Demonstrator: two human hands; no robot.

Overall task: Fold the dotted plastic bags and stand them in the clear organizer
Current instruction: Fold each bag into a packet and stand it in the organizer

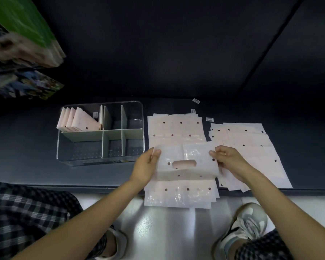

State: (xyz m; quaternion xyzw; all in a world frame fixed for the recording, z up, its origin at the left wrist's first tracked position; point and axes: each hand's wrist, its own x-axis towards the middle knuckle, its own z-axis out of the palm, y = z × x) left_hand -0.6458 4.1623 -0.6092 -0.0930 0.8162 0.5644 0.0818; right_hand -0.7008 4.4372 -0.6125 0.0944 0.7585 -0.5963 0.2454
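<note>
Dark low platform held a clear organizer; left hand and right hand each pinched an end of a dotted plastic bag, fingers pressed together.

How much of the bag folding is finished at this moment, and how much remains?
Done: several folded bags stand in the organizer's back-left compartment. In hand: the left hand and right hand hold one bag partly folded. Left: a middle pile and a right pile lie flat; the other compartments look empty.
</note>
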